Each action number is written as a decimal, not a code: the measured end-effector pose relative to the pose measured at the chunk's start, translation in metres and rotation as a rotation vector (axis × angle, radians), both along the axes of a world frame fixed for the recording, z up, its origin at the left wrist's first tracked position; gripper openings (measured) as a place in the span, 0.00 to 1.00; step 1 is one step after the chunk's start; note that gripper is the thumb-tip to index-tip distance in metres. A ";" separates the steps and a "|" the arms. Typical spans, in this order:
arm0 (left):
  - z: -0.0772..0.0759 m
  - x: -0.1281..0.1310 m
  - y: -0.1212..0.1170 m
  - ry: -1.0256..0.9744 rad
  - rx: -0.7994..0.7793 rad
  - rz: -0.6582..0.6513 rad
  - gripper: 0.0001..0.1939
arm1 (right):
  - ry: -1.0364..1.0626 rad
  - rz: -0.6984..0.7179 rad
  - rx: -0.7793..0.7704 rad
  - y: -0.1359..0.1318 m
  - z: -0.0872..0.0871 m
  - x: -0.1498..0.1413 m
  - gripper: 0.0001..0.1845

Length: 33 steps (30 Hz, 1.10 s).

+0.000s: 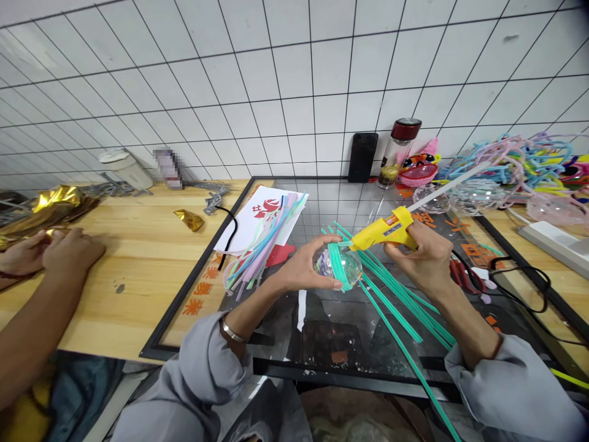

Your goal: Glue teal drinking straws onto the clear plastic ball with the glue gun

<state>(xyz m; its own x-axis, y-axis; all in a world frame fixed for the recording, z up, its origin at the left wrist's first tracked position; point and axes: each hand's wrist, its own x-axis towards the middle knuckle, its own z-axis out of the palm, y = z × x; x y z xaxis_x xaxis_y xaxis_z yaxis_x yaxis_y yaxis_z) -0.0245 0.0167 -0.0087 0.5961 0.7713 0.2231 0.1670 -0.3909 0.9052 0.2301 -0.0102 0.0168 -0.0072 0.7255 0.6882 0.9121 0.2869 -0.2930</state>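
My left hand (304, 265) grips a clear plastic ball (353, 265) with a green band (338, 264) wrapped around it. In my right hand (426, 252) is a yellow glue gun (384, 230), a long white glue stick (451, 186) jutting from its back. The gun's nozzle meets or nearly meets the top of the green band; I cannot tell which. Long green strips (391, 285) fan out on the dark glass panel (322, 350) beneath my hands, and one runs past the front edge. My right fingers partly hide behind the gun's handle.
Pastel strips (267, 239) lie on white paper (242, 230) at left. A phone (362, 158) and a bottle (396, 153) stand by the wall. Right are tangled strips (519, 159), a power strip (559, 245) and a black cable (529, 307). A co-worker's hands (69, 248) touch gold foil (57, 199).
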 end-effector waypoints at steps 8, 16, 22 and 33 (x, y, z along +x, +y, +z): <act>0.001 0.000 -0.001 0.007 0.000 0.005 0.44 | -0.015 -0.026 -0.005 0.001 -0.003 0.002 0.11; 0.000 0.001 0.000 0.003 0.006 0.002 0.44 | -0.016 -0.031 -0.020 0.002 -0.001 0.003 0.12; 0.001 0.000 -0.001 0.004 0.007 -0.004 0.44 | -0.003 -0.028 -0.022 0.001 0.000 0.002 0.12; -0.002 0.000 0.001 0.001 0.010 -0.008 0.45 | -0.038 0.061 0.216 0.005 -0.009 0.006 0.11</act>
